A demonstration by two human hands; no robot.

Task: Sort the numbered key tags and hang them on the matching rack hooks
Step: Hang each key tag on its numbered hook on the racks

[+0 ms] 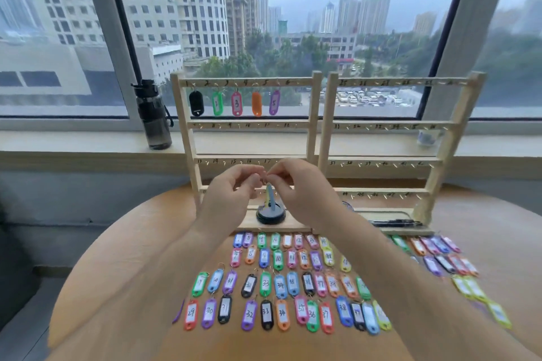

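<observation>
Two wooden racks stand side by side, the left rack (316, 114) and the right rack (390, 123), with numbered hooks. Several tags hang on the left rack's top row: black (196, 103), green (217, 103), pink (236, 103), orange (257, 104) and purple (274, 102). In front of the left rack, my left hand (231, 193) and my right hand (302, 187) pinch the metal ring of a blue key tag (269, 198), which hangs down between them. Rows of coloured numbered tags (278, 284) lie on the table below my arms.
A dark water bottle (154, 116) stands on the window sill at the left. A round black lid-like object (270, 215) sits on the left rack's base. Black pens (396, 223) lie on the right rack's base. More tags (445, 258) lie blurred at the right on the round wooden table (123, 243).
</observation>
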